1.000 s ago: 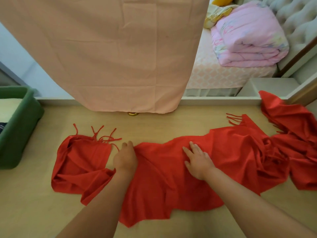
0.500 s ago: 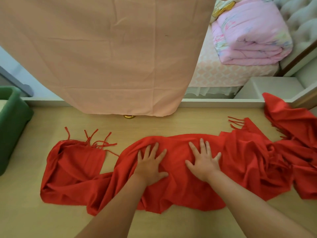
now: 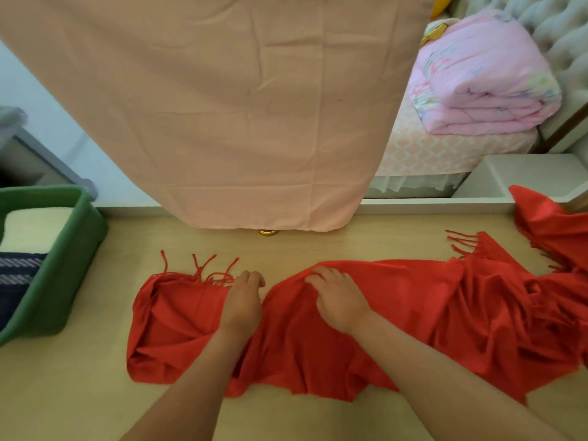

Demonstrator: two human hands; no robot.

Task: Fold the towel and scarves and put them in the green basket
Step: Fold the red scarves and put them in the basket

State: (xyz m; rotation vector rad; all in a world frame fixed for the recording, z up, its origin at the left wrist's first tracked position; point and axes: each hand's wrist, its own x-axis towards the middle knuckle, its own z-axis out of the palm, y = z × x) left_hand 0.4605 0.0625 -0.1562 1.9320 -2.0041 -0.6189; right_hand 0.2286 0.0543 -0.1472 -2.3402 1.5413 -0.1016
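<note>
A long red fringed scarf (image 3: 413,313) lies crumpled across the wooden surface, its left end folded over with tassels pointing away from me. My left hand (image 3: 243,300) grips the fringed corner of that left end, fingers curled. My right hand (image 3: 340,297) pinches the scarf's far edge near the middle. The green basket (image 3: 68,259) stands at the left edge, holding a cream folded towel (image 3: 35,226) and a dark striped cloth (image 3: 16,275).
A peach cloth (image 3: 222,106) hangs down over the far edge of the surface, with a small brass knob (image 3: 268,233) under it. A bed with a folded pink quilt (image 3: 483,81) is at the back right. A white ledge (image 3: 525,173) borders the right.
My left hand slid left from the scarf's middle to the fringed corner and closed on it. My right hand's fingers went from flat and spread to curled on the far edge.
</note>
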